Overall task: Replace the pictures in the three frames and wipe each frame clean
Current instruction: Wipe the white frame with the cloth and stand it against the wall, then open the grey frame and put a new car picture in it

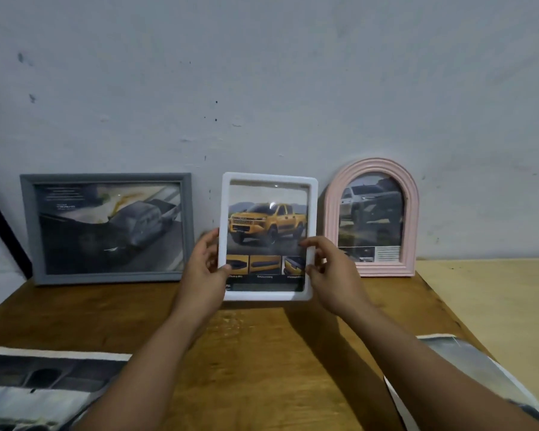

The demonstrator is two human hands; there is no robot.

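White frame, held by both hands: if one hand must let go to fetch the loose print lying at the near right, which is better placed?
Probably the right hand: the print lies just beside its forearm. The left hand already grips the white frame along its left edge.

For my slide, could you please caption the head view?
Both hands hold the white frame between grey and pink frames.

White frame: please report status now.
Left hand and right hand grip white frame by its sides. Yellow truck picture inside. Nothing in the way.
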